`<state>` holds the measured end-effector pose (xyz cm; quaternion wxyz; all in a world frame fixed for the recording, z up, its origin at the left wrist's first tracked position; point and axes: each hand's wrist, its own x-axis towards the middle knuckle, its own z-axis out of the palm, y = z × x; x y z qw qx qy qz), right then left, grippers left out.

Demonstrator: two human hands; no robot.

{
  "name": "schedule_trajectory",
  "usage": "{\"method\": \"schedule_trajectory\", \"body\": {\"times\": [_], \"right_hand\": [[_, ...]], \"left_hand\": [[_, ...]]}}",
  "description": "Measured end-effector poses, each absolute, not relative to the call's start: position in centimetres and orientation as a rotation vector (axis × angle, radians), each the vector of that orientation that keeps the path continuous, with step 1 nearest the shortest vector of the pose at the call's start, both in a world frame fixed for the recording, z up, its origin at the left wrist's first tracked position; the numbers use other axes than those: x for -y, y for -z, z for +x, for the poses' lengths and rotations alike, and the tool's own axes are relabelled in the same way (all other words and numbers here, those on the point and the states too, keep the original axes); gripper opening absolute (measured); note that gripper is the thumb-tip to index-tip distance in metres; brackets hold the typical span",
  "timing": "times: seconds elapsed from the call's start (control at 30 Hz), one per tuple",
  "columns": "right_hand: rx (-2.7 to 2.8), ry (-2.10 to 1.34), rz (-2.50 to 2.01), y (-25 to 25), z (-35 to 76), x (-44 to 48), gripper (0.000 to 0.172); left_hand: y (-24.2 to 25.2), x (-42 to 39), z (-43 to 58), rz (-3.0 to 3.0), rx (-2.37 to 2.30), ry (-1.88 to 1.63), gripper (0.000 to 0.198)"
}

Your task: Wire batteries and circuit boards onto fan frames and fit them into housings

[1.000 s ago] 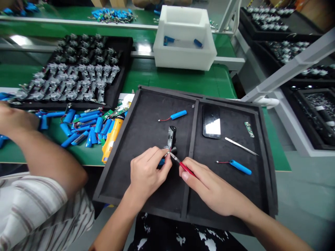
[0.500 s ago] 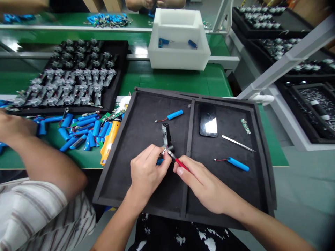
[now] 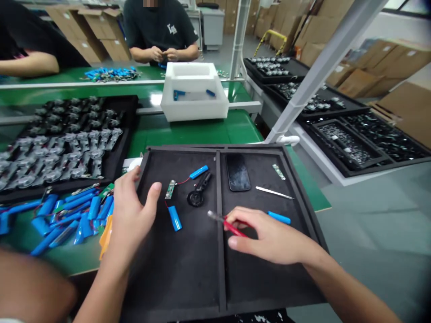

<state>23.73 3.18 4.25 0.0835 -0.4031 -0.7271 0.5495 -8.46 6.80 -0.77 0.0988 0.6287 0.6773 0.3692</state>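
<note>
My left hand [image 3: 134, 206] is open over the left edge of the black tray [image 3: 188, 278], thumb spread from the fingers, holding nothing. My right hand [image 3: 259, 233] grips red-handled pliers [image 3: 232, 224], their metal tip over the tray's middle divider. In the left compartment lie a green circuit board [image 3: 170, 190], a blue battery [image 3: 175, 218] below it and another blue battery [image 3: 199, 172] above right, with red wires by the board. Beside them rests a black plastic part [image 3: 198, 190] with a round end. A further blue battery [image 3: 279, 218] is partly hidden behind my right hand.
The right compartment also holds a phone [image 3: 238, 172], a white pointed stick [image 3: 274, 193] and a small board [image 3: 279, 172]. A battery pile [image 3: 67, 215] lies left, near a co-worker's arm [image 3: 30, 287]. A white bin [image 3: 195, 110] stands behind the tray; another person [image 3: 161, 31] sits across.
My left hand has let go of the black part and moved left, opening. The part and a circuit board now lie on the tray. The pliers have come away from them. The view has tilted up.
</note>
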Motion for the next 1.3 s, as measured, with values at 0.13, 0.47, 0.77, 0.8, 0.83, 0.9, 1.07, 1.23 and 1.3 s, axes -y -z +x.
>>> {"method": "schedule_trajectory", "body": {"times": [0.13,0.47,0.77,0.8,0.83,0.9,1.07,1.23,1.3], "right_hand": [[2.061,-0.999,-1.591,-3.1,28.8,-4.6,0.029],[2.212,-0.079,-1.859,3.5,35.9,-7.1,0.032],[2.522,0.012,-1.705,5.1,36.3,-6.9,0.032],[2.493,0.035,-1.691,5.0,36.1,-7.1,0.03],[2.431,0.027,-1.665,4.7,35.8,-7.3,0.029],[2.192,-0.097,-1.613,4.1,35.2,-7.6,0.025],[1.634,-0.408,-1.502,2.2,32.6,-7.5,0.025],[1.877,-0.506,-1.443,-0.8,29.8,-6.6,0.023],[1.969,-0.454,-1.353,-2.2,28.8,-5.8,0.016]], "left_hand": [[-0.1,-6.7,-4.9,2.327,-1.871,-0.762,0.053],[1.9,-5.1,-2.5,2.436,-1.515,-0.44,0.048],[2.0,-2.1,-2.7,2.385,-1.476,-0.326,0.04],[2.1,-2.2,-2.7,2.379,-1.481,-0.352,0.036],[2.3,-2.3,-2.8,2.376,-1.489,-0.384,0.035],[2.6,-2.5,-2.9,2.363,-1.529,-0.458,0.035],[3.2,-2.6,-2.8,2.321,-1.715,-0.554,0.036],[3.6,-2.3,-3.7,2.289,-1.624,-0.556,0.062],[3.8,-2.3,-4.0,2.253,-1.533,-0.572,0.054]]}}
